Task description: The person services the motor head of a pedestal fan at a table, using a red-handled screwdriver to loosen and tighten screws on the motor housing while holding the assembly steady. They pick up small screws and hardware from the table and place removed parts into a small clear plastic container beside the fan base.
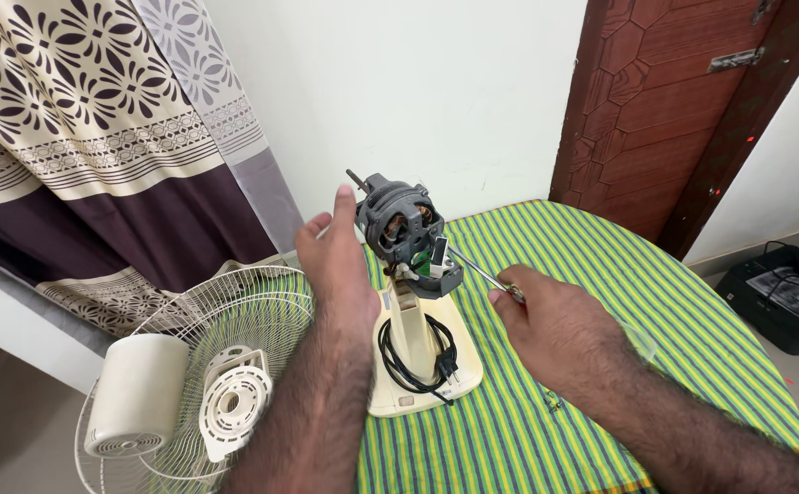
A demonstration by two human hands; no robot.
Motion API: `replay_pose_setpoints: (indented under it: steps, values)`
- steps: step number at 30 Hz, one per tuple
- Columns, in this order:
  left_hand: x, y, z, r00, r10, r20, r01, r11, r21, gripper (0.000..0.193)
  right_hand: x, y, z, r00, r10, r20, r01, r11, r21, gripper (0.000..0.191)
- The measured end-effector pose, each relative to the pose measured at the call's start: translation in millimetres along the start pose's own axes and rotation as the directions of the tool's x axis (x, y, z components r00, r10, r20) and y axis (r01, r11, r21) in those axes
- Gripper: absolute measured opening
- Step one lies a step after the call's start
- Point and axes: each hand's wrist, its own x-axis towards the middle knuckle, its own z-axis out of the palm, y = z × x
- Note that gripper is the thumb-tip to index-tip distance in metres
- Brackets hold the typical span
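A bare grey fan motor [398,224] with its shaft pointing up-left sits on a cream stand and base [422,352]. My left hand [334,261] rests flat against the motor's left side, fingers up. My right hand [550,325] grips a screwdriver [480,269] whose metal shaft runs to the back of the motor, near a small green part. A coiled black power cord with plug [418,352] lies on the base.
The fan stands on a round table with a green and yellow striped cloth [601,274]. A white wire fan guard [226,320], a cream motor cover [136,393] and a white plastic plate [235,402] lie at the left. Behind are a patterned curtain, wall and brown door; a black box sits on the floor at right.
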Motion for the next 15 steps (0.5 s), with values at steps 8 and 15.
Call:
replay_pose_setpoints:
  steps: [8, 15]
  values:
    - [18.3, 11.1, 32.4, 0.951, -0.149, 0.272, 0.123, 0.986, 0.11, 0.07, -1.7, -11.9, -4.7, 0.998, 0.009, 0.057, -0.003, 0.993, -0.116, 0.036]
    - [20.8, 2.1, 25.8, 0.943, -0.085, 0.321, 0.074, 0.996, 0.049, 0.055, 14.2, -3.6, 1.9, 0.998, -0.045, 0.041, 0.042, 0.997, 0.072, 0.038]
